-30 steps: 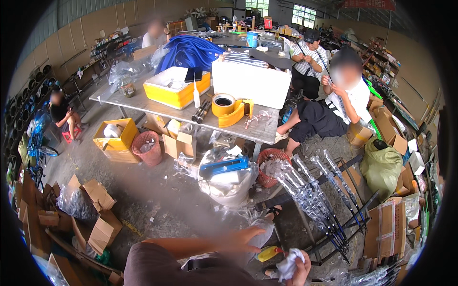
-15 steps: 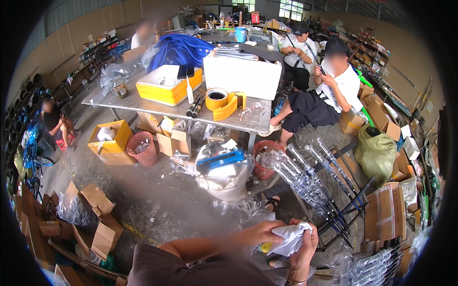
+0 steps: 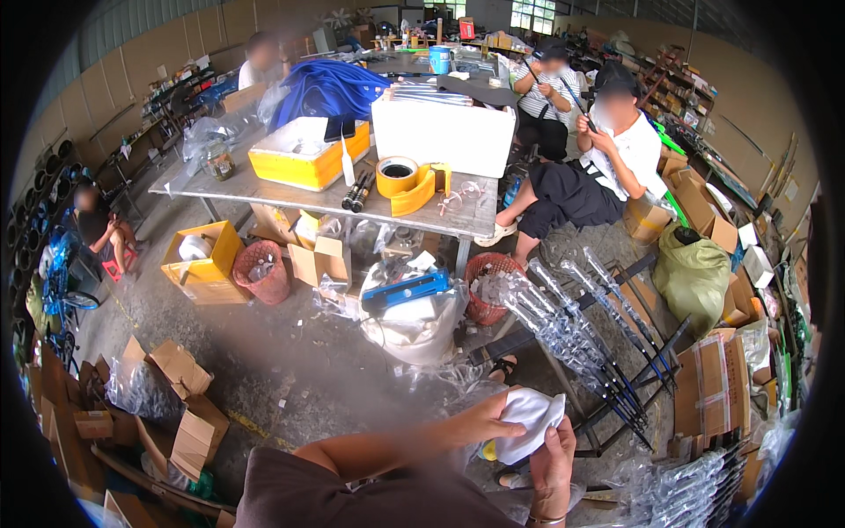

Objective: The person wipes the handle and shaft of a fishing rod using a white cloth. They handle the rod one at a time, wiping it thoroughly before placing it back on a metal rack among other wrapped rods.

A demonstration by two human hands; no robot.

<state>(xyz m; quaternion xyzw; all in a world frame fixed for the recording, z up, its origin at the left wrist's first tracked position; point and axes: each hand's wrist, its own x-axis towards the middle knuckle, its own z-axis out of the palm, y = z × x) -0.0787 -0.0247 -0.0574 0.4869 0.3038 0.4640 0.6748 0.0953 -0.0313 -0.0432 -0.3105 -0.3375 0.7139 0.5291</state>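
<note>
A white cloth (image 3: 532,421) is stretched between my two hands at the lower middle of the head view. My left hand (image 3: 486,424) grips its left side, the fingertips partly hidden by the fabric. At the cloth's right edge, my right hand (image 3: 554,453) pinches it between thumb and fingers, a bracelet on the wrist. A small yellow patch shows just under the cloth; I cannot make out what it is. To the right of my hands, a bundle of black rods wrapped in clear plastic (image 3: 563,339) leans on a dark metal rack (image 3: 635,407).
Ahead stands a metal table (image 3: 290,195) with a yellow foam box (image 3: 308,163), a white foam box (image 3: 444,136) and a tape roll (image 3: 398,179). Below it are a white sack (image 3: 409,339) and red baskets (image 3: 261,271). Cartons (image 3: 201,436) lie at left; several people sit nearby.
The cloth has been raised slightly and spread flatter, its bunched top now smoother. My right hand has shifted a little left and lower along its edge.
</note>
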